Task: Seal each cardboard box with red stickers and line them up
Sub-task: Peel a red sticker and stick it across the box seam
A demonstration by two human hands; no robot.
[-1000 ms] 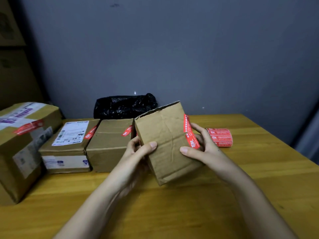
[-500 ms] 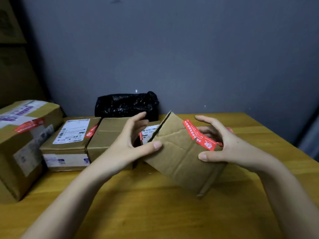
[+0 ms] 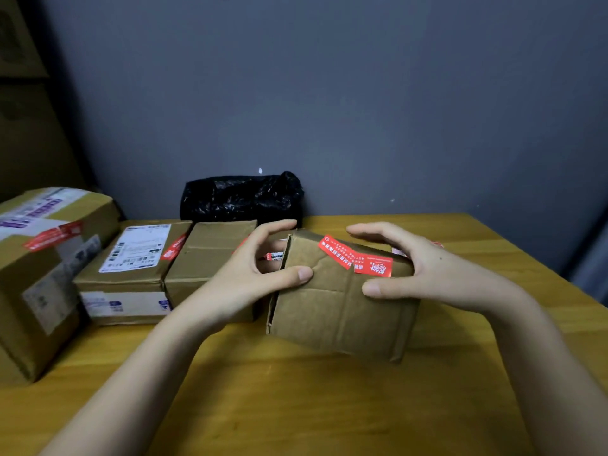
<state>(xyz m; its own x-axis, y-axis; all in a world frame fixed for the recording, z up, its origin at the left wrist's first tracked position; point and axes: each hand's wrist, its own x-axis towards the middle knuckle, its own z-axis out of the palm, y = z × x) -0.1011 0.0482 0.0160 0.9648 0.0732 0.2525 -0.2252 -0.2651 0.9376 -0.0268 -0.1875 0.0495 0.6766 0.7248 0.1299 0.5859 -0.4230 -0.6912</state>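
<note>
A small creased cardboard box (image 3: 339, 311) is held over the wooden table (image 3: 296, 406), tilted, with its lower right corner near the tabletop. A red sticker (image 3: 355, 256) runs across its upper edge. My left hand (image 3: 256, 271) grips its left end, thumb on the front face and fingers over the top. My right hand (image 3: 424, 268) grips the right end the same way. To the left three boxes stand in a row, each with a red sticker: a large one (image 3: 42, 274), a labelled one (image 3: 131, 268) and a plain one (image 3: 210, 258).
A black plastic bag (image 3: 241, 199) lies against the grey wall behind the row. A bit of the red sticker roll (image 3: 437, 245) peeks out behind my right hand. Stacked cartons (image 3: 23, 93) fill the dark far left.
The box has been turned from upright to lying on its side, so the stickered edge now faces up. Both hands shifted their grip and brought it lower, just right of the row.
</note>
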